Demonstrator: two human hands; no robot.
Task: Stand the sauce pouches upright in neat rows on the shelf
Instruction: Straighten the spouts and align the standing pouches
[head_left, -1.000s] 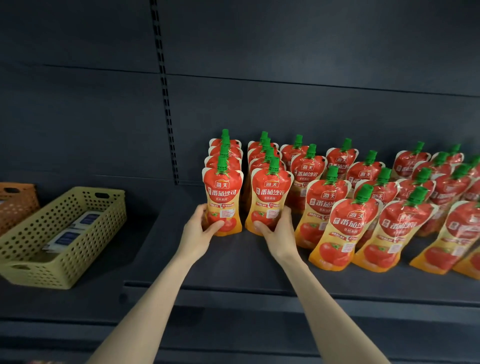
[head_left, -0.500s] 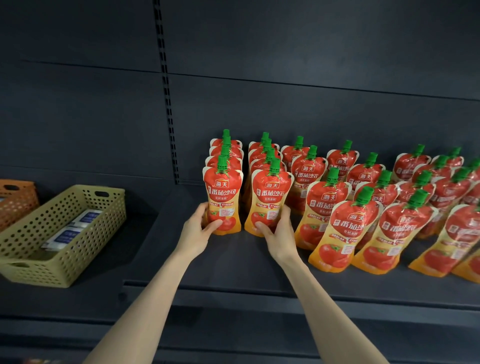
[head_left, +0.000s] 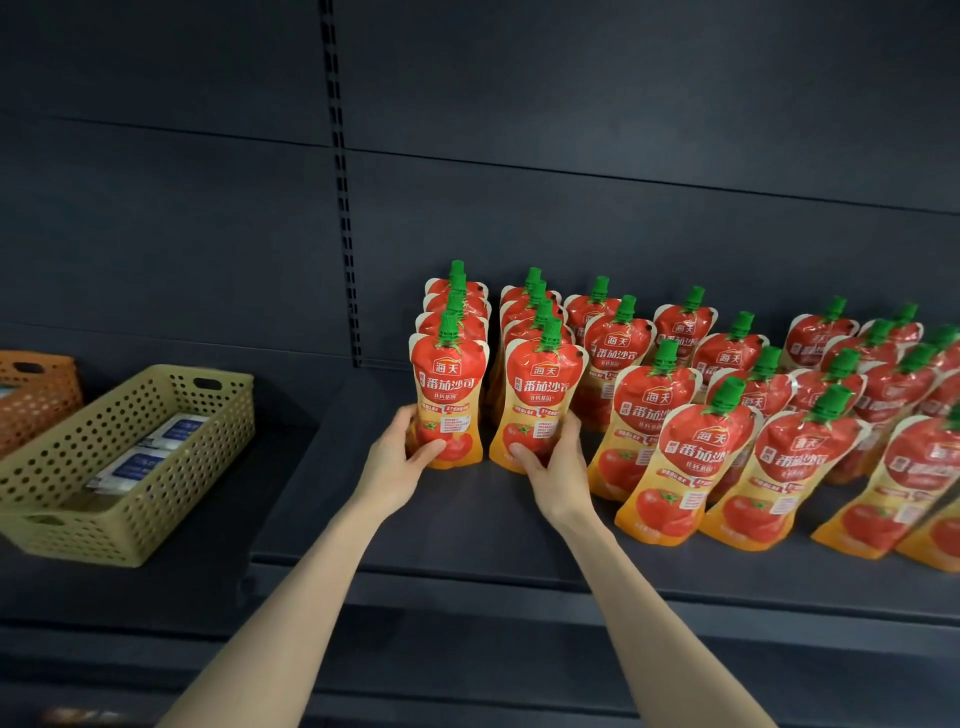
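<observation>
Red-and-yellow sauce pouches with green caps are seen along a dark shelf (head_left: 467, 525). At its left end two tight files are already formed, each several pouches deep and upright. The front pouch of the left file (head_left: 448, 395) is gripped low down by the left hand (head_left: 397, 465), thumb across its face and fingers wrapped behind; the front pouch of the right file (head_left: 537, 405) is clasped the same way by the right hand (head_left: 558, 467). Both are judged to be squared up against their files.

Much is left: the loose pouches to the right (head_left: 779, 426) are staggered, many tilted and overlapping, with no clear rows. Roughly a third of the job is judged done.

On the neighbouring shelf to the left, a yellow-green perforated basket (head_left: 171, 452) holding small packets and an orange basket (head_left: 36, 389) are found, well apart from the work. Nothing is seen blocking the hands; only the leaning pouches just beside the right wrist could be knocked.
</observation>
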